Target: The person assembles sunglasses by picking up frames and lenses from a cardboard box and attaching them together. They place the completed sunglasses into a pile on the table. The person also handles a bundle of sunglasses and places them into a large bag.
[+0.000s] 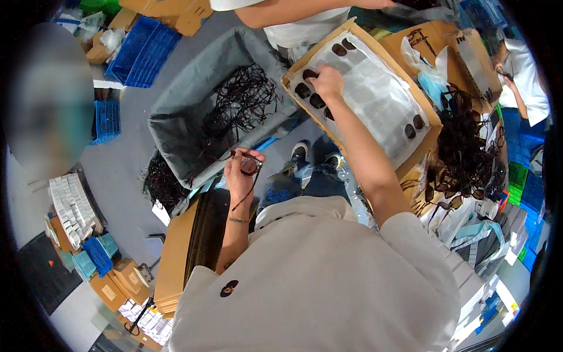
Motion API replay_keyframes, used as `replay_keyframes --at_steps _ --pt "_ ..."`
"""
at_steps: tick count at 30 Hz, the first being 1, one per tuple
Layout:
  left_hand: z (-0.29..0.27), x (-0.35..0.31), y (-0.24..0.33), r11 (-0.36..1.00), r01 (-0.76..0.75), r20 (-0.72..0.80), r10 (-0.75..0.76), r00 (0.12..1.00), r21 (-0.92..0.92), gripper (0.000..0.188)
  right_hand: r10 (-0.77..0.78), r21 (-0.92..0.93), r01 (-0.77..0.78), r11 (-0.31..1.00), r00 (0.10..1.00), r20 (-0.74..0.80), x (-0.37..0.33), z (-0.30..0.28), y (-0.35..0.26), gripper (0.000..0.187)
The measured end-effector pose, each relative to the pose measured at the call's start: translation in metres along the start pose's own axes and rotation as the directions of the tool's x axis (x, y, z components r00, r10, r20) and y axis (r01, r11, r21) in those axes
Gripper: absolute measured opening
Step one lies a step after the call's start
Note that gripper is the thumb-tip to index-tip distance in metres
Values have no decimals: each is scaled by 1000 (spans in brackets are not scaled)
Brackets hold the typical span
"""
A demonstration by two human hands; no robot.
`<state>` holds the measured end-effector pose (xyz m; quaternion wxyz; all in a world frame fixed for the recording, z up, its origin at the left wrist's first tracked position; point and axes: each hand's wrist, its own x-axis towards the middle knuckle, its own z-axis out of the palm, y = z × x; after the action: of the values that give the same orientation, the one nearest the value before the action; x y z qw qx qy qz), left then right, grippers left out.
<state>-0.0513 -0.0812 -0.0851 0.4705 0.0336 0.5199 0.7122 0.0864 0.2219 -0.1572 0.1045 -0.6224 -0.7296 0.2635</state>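
My left hand (236, 179) is closed around a dark spectacle frame (251, 166), with one temple arm hanging down along the wrist. It is just beyond the near edge of a grey cloth-lined bin (179, 102), in which many dark spectacle frames (243, 100) lie tangled. Over a shallow cardboard box (435, 132) lined with white paper, my right hand (328, 83) pinches a dark lens (309, 74) at the left side. Other dark lenses (302, 90) lie in a row beside that hand. More lenses (410, 131) rest at the box's far-right and upper corners.
A heap of dark sunglasses (463, 138) is piled right of the box. Flattened cardboard (176, 252) stands at my left, near a dark tangled pile (164, 180). One person (287, 17) works across from me, another (525, 76) at far right. Blue crates (143, 51) stand upper left.
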Motion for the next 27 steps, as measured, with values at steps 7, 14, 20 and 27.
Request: replay_keyframes --at_steps 7,14,20,27 --pt "-10 12 -2 1000 15 53 -16 998 9 27 14 330 27 944 993 -121 -3 -10 18 25" --pt "18 15 -13 998 52 127 -57 990 37 24 31 443 -60 895 997 73 -65 -137 161 27" --pt "42 20 -27 987 102 179 -124 976 127 27 201 100 -276 956 864 461 -117 -164 221 18" --pt "62 11 -32 982 114 217 -145 965 149 25 195 -438 -23 899 915 353 -132 -133 219 23"
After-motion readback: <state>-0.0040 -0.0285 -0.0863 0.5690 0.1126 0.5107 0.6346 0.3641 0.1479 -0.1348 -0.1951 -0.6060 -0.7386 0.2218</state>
